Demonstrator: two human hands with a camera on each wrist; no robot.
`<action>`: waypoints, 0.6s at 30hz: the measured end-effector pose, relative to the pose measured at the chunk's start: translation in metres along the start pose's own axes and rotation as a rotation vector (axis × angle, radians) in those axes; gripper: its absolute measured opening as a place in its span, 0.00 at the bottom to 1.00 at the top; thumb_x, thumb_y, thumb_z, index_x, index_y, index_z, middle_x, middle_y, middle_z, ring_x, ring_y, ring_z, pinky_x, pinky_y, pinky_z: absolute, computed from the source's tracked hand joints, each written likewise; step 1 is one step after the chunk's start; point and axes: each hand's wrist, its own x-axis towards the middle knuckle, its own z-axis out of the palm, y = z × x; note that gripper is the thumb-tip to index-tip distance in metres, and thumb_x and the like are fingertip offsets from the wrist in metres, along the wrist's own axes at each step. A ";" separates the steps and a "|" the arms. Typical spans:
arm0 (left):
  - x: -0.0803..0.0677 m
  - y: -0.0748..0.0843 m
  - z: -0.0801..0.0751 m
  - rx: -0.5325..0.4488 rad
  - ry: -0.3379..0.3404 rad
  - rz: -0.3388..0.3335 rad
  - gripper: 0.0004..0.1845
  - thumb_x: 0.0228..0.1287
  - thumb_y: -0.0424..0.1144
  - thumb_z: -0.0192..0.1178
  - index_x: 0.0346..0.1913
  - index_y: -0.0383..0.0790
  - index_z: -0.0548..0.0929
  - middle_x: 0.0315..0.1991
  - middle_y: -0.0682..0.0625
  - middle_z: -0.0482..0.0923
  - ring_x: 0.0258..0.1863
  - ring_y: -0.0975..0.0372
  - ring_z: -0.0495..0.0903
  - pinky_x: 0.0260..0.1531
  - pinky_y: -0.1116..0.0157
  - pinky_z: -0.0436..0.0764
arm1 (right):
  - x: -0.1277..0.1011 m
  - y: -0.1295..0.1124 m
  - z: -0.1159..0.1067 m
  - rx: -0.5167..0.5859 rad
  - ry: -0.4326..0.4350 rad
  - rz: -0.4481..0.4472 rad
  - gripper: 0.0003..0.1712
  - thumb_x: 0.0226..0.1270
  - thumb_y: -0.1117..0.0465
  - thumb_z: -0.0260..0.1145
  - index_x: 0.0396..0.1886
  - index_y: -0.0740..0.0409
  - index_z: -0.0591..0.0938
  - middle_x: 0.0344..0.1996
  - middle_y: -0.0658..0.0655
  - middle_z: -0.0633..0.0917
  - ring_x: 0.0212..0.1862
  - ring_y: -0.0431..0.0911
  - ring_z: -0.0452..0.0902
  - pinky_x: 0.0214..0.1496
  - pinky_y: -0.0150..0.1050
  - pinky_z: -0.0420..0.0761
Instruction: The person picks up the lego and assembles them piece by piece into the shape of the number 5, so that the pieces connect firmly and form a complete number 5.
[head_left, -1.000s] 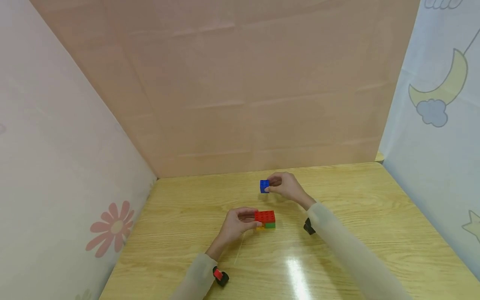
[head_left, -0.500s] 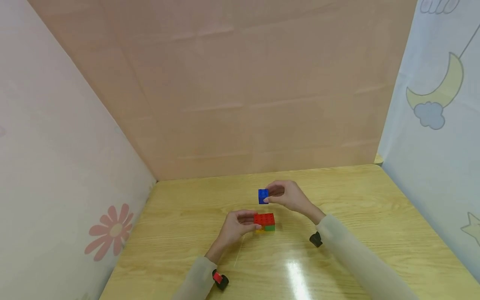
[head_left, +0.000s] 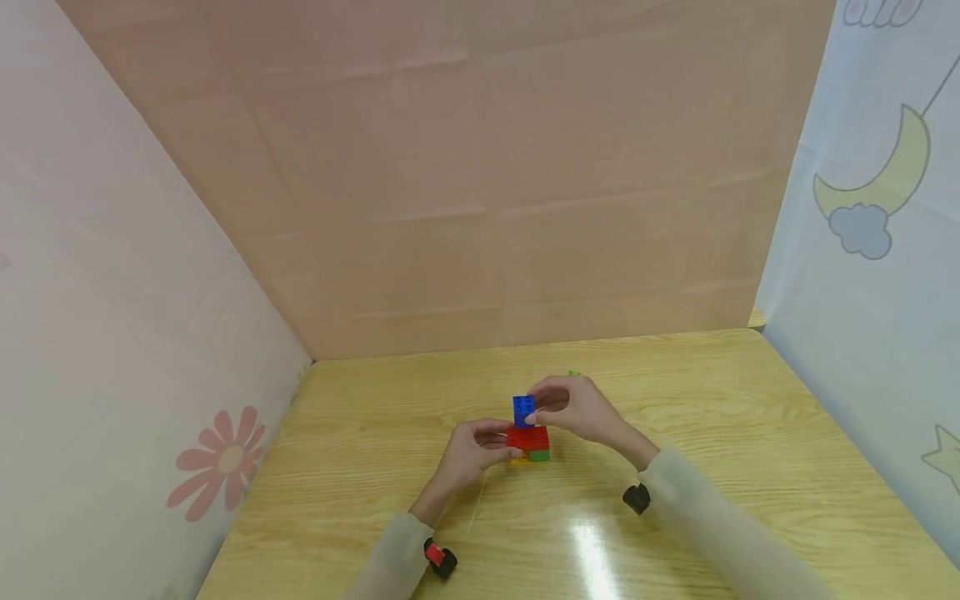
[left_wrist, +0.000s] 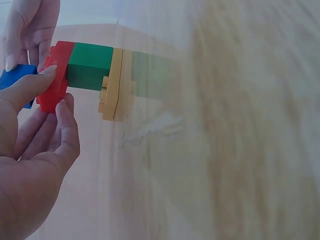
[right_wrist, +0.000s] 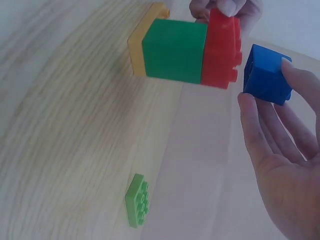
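Two hands work at one small brick stack (head_left: pixel 529 444) on the wooden table (head_left: pixel 750 417); stack is the landmark. Stack layers, top down: red brick (head_left: pixel 527 437), green brick (right_wrist: pixel 175 50), thin yellow plate (right_wrist: pixel 145 35) touching the table. Blue brick (head_left: pixel 523 410) sits just above the red brick's left part, pinched by the right hand (head_left: pixel 573 408) between thumb and fingertips; in the right wrist view a small gap shows between blue and the red studs, so not seated, apart but very close. Left hand (head_left: pixel 472 454) grips the stack from its left side, thumb and fingers curled onto the red brick; the left wrist view shows fingertips (left_wrist: pixel 50 70) on the red edge. Right of the stack in the right wrist view, a flat light-green plate (right_wrist: pixel 136 200) lies loose on the table, well apart from the stack, studs up. Both forearms wear pale sleeves (head_left: pixel 712 533), each with a dark wrist device (head_left: pixel 636 498). Behind the stack stands a pinkish backdrop panel (head_left: pixel 480 167); to its right, a curtain with a moon and cloud print (head_left: pixel 870 192); to its left, a curtain with a flower print (head_left: pixel 217 458).
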 end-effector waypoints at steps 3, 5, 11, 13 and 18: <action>0.000 0.001 0.001 -0.008 -0.011 0.017 0.20 0.62 0.38 0.77 0.56 0.41 0.89 0.54 0.43 0.90 0.47 0.57 0.90 0.50 0.66 0.90 | -0.003 -0.003 0.003 0.016 -0.014 -0.010 0.22 0.64 0.52 0.79 0.55 0.54 0.87 0.49 0.57 0.92 0.51 0.50 0.91 0.52 0.40 0.90; 0.000 0.001 0.000 -0.018 -0.019 0.031 0.19 0.62 0.37 0.77 0.56 0.41 0.90 0.54 0.42 0.90 0.47 0.55 0.91 0.49 0.67 0.90 | -0.005 -0.005 0.006 0.030 -0.028 -0.016 0.22 0.65 0.53 0.79 0.55 0.54 0.87 0.49 0.58 0.91 0.51 0.51 0.90 0.51 0.39 0.90; 0.001 0.001 0.000 -0.041 -0.044 0.066 0.18 0.63 0.35 0.76 0.56 0.40 0.89 0.52 0.41 0.90 0.48 0.55 0.92 0.48 0.67 0.90 | -0.009 -0.007 0.014 0.065 -0.053 -0.010 0.20 0.66 0.55 0.78 0.55 0.55 0.88 0.50 0.58 0.91 0.51 0.51 0.90 0.53 0.38 0.90; 0.001 0.000 -0.001 -0.043 -0.054 0.073 0.18 0.64 0.35 0.75 0.57 0.39 0.89 0.53 0.42 0.90 0.48 0.55 0.92 0.49 0.66 0.90 | -0.010 -0.007 0.016 0.066 -0.059 -0.013 0.20 0.66 0.56 0.78 0.55 0.55 0.88 0.50 0.59 0.91 0.52 0.51 0.90 0.53 0.38 0.90; 0.001 -0.001 -0.002 -0.052 -0.054 0.070 0.18 0.64 0.35 0.75 0.57 0.39 0.89 0.52 0.41 0.90 0.48 0.55 0.92 0.49 0.66 0.90 | -0.011 -0.004 0.021 0.064 -0.062 -0.013 0.20 0.66 0.55 0.78 0.55 0.56 0.87 0.50 0.59 0.91 0.51 0.51 0.90 0.52 0.37 0.90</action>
